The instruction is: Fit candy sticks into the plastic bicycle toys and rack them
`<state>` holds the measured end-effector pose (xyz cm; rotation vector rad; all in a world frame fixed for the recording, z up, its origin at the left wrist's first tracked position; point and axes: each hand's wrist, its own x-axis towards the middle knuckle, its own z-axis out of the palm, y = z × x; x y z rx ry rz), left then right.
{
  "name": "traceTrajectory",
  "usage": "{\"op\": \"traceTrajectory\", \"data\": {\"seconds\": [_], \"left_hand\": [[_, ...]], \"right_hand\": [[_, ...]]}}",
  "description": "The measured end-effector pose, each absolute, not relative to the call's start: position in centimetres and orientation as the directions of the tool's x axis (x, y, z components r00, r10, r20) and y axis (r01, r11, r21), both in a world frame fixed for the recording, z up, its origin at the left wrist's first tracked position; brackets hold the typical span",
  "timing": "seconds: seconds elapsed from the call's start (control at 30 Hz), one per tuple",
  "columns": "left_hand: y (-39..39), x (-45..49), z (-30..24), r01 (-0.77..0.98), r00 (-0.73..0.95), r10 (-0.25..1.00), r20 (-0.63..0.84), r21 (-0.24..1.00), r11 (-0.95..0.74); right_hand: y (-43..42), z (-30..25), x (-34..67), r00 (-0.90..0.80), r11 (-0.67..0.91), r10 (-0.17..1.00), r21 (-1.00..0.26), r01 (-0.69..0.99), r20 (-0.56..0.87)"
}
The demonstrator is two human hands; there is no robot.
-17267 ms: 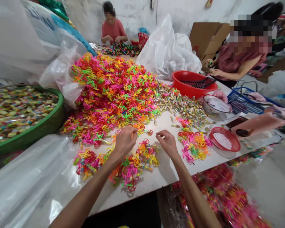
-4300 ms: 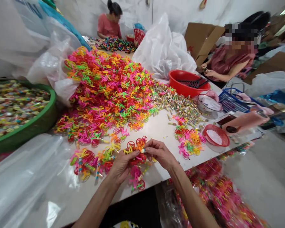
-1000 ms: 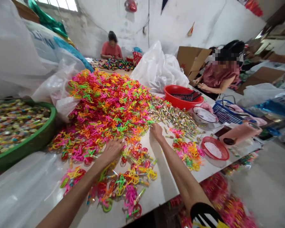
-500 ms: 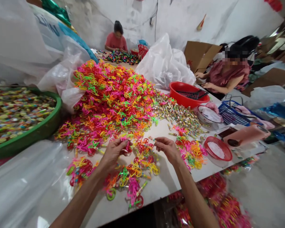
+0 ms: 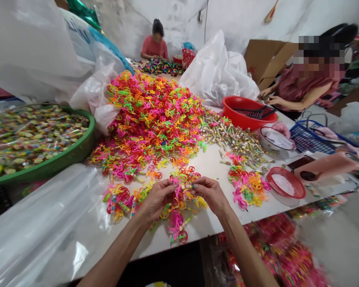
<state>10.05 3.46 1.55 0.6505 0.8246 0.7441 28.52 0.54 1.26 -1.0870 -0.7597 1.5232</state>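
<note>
My left hand (image 5: 158,200) pinches a pink plastic toy bicycle (image 5: 176,186) over the near part of the white table. Closed at the fingertips, my right hand (image 5: 213,195) holds a small wrapped candy roll (image 5: 186,186), its left end against the bicycle. Below and around both hands lie more toy bicycles, some with candy rolls on them, such as a pink one (image 5: 176,223) near the table's front edge. A large heap of bright plastic bicycles (image 5: 155,115) rises beyond my hands. To its right spreads a pile of candy rolls (image 5: 231,137).
A green tub (image 5: 88,137) of wrapped candies stands at left beside clear plastic sheeting (image 5: 44,223). On the right are a red basin (image 5: 239,117), a red basket (image 5: 300,191), a pink bottle (image 5: 332,165) and a blue basket (image 5: 305,137). Two people (image 5: 155,48) (image 5: 305,91) work beyond the table.
My hands have come together, bringing the candy roll against the pink bicycle. The camera view has shifted, so the scene sits further right.
</note>
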Motion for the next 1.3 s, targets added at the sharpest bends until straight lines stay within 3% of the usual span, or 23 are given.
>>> {"op": "traceTrajectory", "data": {"seconds": [0.33,0.5,0.63,0.73,0.93,1.03,1.13,1.3], "left_hand": [[2.4,10.5,2.2,-0.294,0.494,0.752,-0.436,0.731,0.616],[2.0,10.7,1.5,-0.26,0.329,0.871,-0.365,0.852,0.455],[1.8,11.1,1.6,-0.292,0.352,0.856,-0.377,0.825,0.484],[1.5,11.6,1.6,-0.335,0.268,0.883,-0.386,0.822,0.461],[1.5,11.7,1.0,-0.313,0.185,0.895,-0.405,0.839,0.445],[2.0,11.2,1.1,-0.264,0.258,0.871,-0.417,0.837,0.479],[2.6,10.9,1.6,-0.229,0.32,0.862,-0.393,0.851,0.473],[2.8,11.5,2.0,-0.222,0.178,0.938,-0.297,0.917,0.332]], "right_hand": [[-0.3,2.0,28.3,-0.04,-0.285,0.955,-0.876,-0.39,-0.293],[-0.8,2.7,28.1,0.026,-0.236,0.968,-0.938,-0.255,-0.25],[-0.9,3.3,28.0,0.037,-0.226,0.971,-0.954,-0.199,-0.237],[-1.1,3.4,28.1,0.077,-0.194,0.975,-0.967,-0.165,-0.209],[-1.3,2.9,28.6,-0.053,-0.264,0.964,-0.956,-0.128,-0.259],[-1.1,2.9,28.3,-0.07,-0.287,0.957,-0.952,-0.107,-0.28],[-0.7,2.9,27.4,0.013,-0.219,0.975,-0.974,-0.053,-0.22],[-0.1,2.8,25.8,0.022,-0.135,0.991,-0.987,0.086,-0.134]]}}
